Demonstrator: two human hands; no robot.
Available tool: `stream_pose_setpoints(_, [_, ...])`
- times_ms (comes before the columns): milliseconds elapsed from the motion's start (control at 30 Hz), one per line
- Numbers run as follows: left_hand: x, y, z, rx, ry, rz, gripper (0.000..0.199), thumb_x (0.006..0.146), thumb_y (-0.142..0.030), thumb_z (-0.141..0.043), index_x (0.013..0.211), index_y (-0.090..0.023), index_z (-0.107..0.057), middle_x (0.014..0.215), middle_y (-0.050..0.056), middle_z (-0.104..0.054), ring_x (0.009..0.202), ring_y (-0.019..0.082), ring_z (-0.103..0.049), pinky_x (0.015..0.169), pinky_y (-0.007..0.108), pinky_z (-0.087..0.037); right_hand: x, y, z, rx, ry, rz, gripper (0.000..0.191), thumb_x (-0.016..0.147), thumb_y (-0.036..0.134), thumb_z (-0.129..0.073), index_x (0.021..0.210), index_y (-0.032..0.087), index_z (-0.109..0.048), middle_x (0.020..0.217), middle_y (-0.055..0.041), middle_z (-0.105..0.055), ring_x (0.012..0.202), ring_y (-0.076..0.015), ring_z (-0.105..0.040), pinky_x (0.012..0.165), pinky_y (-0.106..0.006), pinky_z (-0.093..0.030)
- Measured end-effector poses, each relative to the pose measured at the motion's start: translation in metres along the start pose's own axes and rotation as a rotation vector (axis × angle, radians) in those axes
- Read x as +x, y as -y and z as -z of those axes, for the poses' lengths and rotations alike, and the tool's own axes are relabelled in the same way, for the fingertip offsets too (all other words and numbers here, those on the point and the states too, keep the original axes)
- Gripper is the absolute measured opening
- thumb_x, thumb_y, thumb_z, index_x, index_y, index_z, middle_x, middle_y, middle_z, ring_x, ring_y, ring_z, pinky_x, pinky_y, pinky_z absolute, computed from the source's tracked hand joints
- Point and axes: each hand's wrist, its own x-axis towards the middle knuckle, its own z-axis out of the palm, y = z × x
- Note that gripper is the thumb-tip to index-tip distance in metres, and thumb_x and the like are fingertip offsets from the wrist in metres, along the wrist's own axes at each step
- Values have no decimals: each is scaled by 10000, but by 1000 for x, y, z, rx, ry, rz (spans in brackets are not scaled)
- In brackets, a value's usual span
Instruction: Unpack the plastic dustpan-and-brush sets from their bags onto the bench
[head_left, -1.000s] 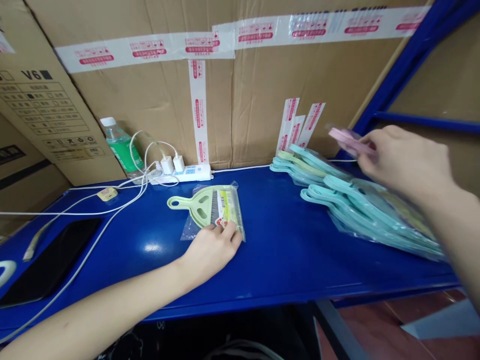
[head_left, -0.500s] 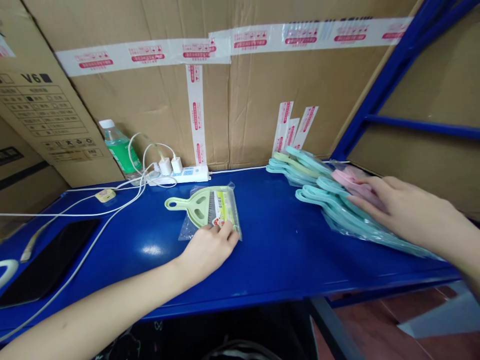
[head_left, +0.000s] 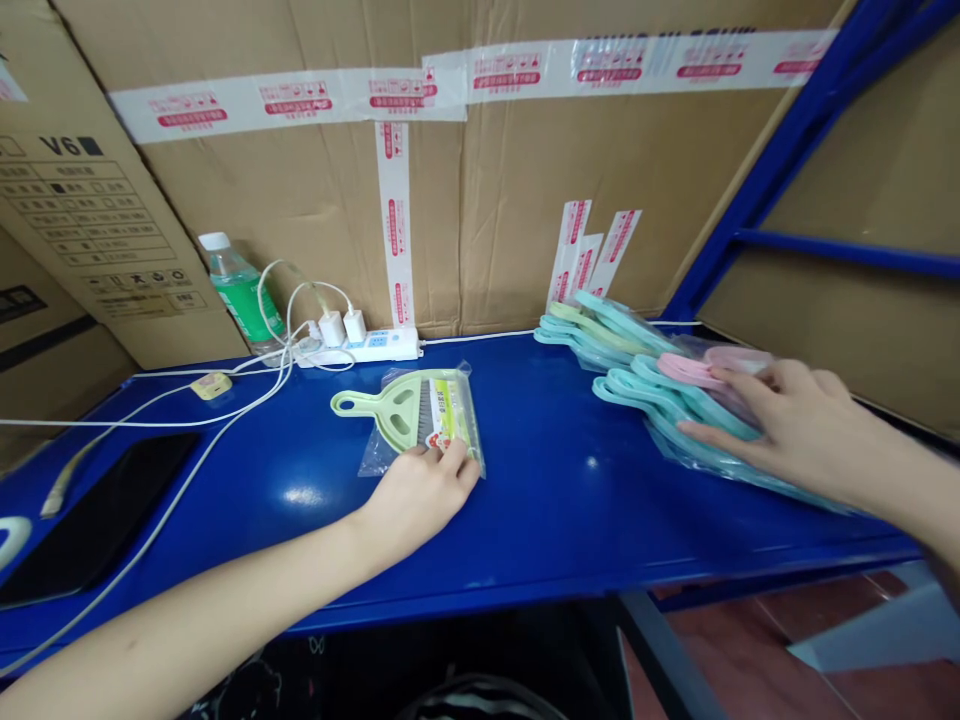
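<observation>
A light green dustpan (head_left: 390, 412) with a grey-bristled brush lies flat in a clear bag, its handle pointing left. Over the bag's lower right edge, my left hand (head_left: 424, 490) is closed with curled fingers on the packaged dustpan and brush set. To the right is a pile of similar bagged sets: several mint ones (head_left: 637, 390), a yellow-green one (head_left: 592, 328) and a pink one (head_left: 682, 371) on top. My right hand (head_left: 806, 420) rests on this pile, thumb and fingers spread, fingertips at the pink set. The pile's right end is partly hidden beneath that hand.
A white power strip (head_left: 375, 346) with chargers and looping cables sits along the back, beside a green-labelled bottle (head_left: 244, 300). A black tablet-like slab (head_left: 105, 515) lies at the left. Cardboard boxes (head_left: 300, 200) and a blue metal frame (head_left: 750, 190) border the blue table (head_left: 525, 530).
My right hand has opened wider over the pile, its thumb now farther from the fingers. The pink set sits slightly farther left and lower. My left hand stays on the green set.
</observation>
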Motion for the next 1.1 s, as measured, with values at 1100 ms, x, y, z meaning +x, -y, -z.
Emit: stream_pose_setpoints(1100, [-8,-7,-3,91,-81,156,162,839,-25,-552,952,-100,-640,856,122,-659,641,192,-660,542,285,-525,-4,52,10,287,-206,237,710,926,577,-293,1395,61,-426,1325,-238,-568,1183,-360,-575,918,-492,-518])
